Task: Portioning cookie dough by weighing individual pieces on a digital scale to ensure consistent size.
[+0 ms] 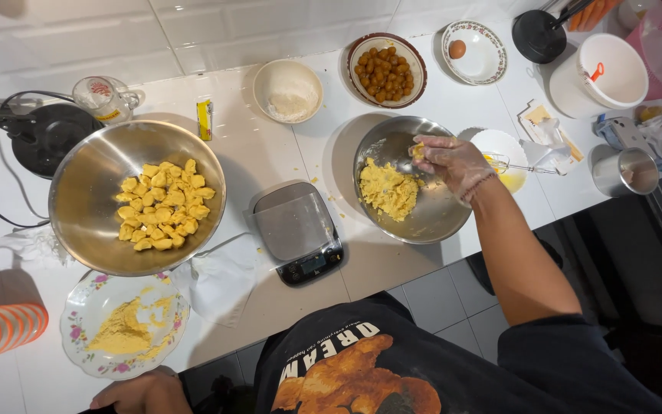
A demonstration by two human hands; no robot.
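Observation:
My right hand [450,159], in a thin clear glove, hovers over a steel bowl [438,222] and pinches a small lump of yellow dough [418,150]. A larger mass of the same crumbly dough [387,190] lies in the bowl's left half. My left hand [143,392] rests at the counter's front edge, fingers curled, holding nothing that I can see. A big steel bowl [86,207] on the left holds several shaped yellow dough pieces [162,205]. A grey kitchen scale [297,230] sits between the two bowls.
A flowered plate [90,307] with yellow crumbs sits front left. At the back are a bowl of flour [288,90], a dish of brown balls [386,70], a plate with an egg [473,52], and a white tub [605,75]. A whisk [519,166] lies across a small bowl.

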